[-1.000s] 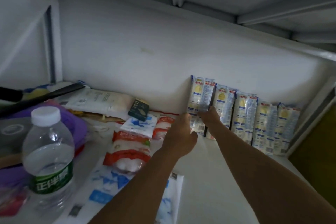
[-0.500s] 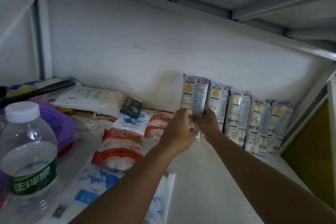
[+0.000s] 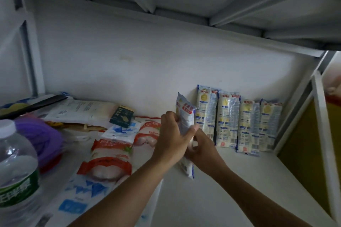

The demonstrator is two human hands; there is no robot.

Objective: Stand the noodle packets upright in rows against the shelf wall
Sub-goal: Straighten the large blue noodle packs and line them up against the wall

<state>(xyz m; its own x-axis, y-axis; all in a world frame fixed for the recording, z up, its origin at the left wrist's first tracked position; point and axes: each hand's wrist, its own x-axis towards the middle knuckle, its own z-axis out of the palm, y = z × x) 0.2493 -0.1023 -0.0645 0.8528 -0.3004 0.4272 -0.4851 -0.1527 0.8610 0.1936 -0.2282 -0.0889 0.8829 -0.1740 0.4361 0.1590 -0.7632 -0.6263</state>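
Observation:
Several blue-and-white noodle packets (image 3: pixel 238 121) stand upright in a row against the white shelf wall (image 3: pixel 147 72) at the right. One more noodle packet (image 3: pixel 185 114) is held away from the wall, tilted, its lower end near the shelf floor. My left hand (image 3: pixel 171 138) grips its middle from the left. My right hand (image 3: pixel 204 150) holds its lower part from the right. The hands hide the packet's middle.
Red-and-white bags (image 3: pixel 108 160) and blue-and-white bags (image 3: pixel 121 131) lie flat left of my hands. A water bottle (image 3: pixel 16 169) stands at the front left beside a purple object (image 3: pixel 36 134). A small dark box (image 3: pixel 121 116) rests near the wall. A shelf post (image 3: pixel 324 125) bounds the right side.
The leftmost packet stood against the wall before; both hands have now pulled it away from the wall toward me, and it tilts. The row to its right has not moved.

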